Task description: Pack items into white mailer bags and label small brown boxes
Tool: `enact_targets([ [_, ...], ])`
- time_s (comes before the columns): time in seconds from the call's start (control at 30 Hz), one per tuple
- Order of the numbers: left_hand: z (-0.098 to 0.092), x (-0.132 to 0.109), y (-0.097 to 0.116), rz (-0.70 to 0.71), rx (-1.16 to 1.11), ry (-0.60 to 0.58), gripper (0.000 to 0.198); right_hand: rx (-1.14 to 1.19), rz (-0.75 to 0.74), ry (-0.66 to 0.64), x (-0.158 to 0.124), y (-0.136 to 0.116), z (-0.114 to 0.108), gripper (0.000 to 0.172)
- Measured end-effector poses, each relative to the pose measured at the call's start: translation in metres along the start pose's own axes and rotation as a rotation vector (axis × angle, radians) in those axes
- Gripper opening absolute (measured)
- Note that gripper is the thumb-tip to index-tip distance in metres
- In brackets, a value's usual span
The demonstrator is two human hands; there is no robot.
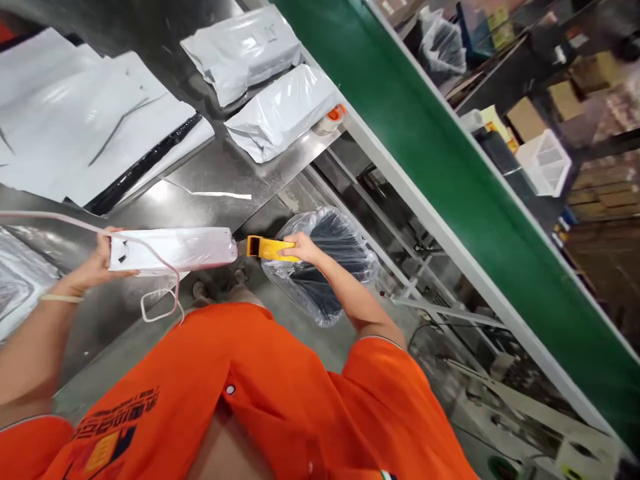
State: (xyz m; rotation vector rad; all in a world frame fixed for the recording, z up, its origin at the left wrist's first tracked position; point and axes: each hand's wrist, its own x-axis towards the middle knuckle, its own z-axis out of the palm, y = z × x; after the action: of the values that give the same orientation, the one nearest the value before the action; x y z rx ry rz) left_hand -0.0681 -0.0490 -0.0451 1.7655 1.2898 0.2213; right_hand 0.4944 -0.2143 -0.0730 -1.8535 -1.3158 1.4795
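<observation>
While the left hand (pixel 103 259) pinches one end of a white package (pixel 173 249), thumb above and fingers below, the right hand (pixel 300 247) is closed around a yellow tool (pixel 270 249). The package lies lengthwise at the near edge of the metal table (pixel 220 215), its right end projecting past that edge; whether its underside touches the metal cannot be told. The tool's dark-windowed head points at the package's free end, just beside it. A pale cord (pixel 30 214) crosses over the package and loops below its near side. A narrow white strip (pixel 223 195) rests on bare metal beyond the package.

Near the table's right corner, two white parcels (pixel 245 52) lie side by side, with an orange-cored roll (pixel 332 119) at the corner itself, next to a green conveyor belt (pixel 440 150). White plastic sheets (pixel 65 113) are piled toward the table's left side; a clear-wrapped item (pixel 23 280) lies nearer the person. Below the right hand, a dark bin (pixel 333 267) with a transparent liner stands on the floor.
</observation>
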Motion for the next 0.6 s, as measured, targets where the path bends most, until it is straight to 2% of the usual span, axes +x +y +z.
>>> enact_targets([
  [0.07,-0.001,-0.001,-0.003,0.023,0.022,-0.006,0.102,0.002,0.0,-0.07,0.026,-0.005,0.022,0.054],
  [0.17,-0.002,-0.002,-0.009,0.043,0.061,0.004,0.1,0.054,0.043,-0.121,0.057,-0.014,0.035,0.044],
  [0.23,-0.003,-0.003,-0.011,0.052,0.093,0.006,0.097,0.055,0.107,-0.107,0.069,-0.02,0.039,0.04],
  [0.3,-0.003,-0.005,-0.01,0.063,0.106,0.023,0.097,0.024,0.182,-0.042,0.075,-0.024,0.05,0.041],
  [0.4,0.002,-0.009,-0.002,0.062,0.058,0.075,0.099,-0.024,0.258,0.034,0.069,-0.027,0.08,0.045],
  [0.5,0.014,-0.016,0.014,0.009,-0.064,0.165,0.105,-0.041,0.295,0.106,0.051,-0.022,0.105,0.043],
  [0.6,0.025,-0.012,0.036,-0.056,-0.244,0.317,0.113,-0.059,0.262,0.224,0.029,-0.016,0.099,0.044],
])
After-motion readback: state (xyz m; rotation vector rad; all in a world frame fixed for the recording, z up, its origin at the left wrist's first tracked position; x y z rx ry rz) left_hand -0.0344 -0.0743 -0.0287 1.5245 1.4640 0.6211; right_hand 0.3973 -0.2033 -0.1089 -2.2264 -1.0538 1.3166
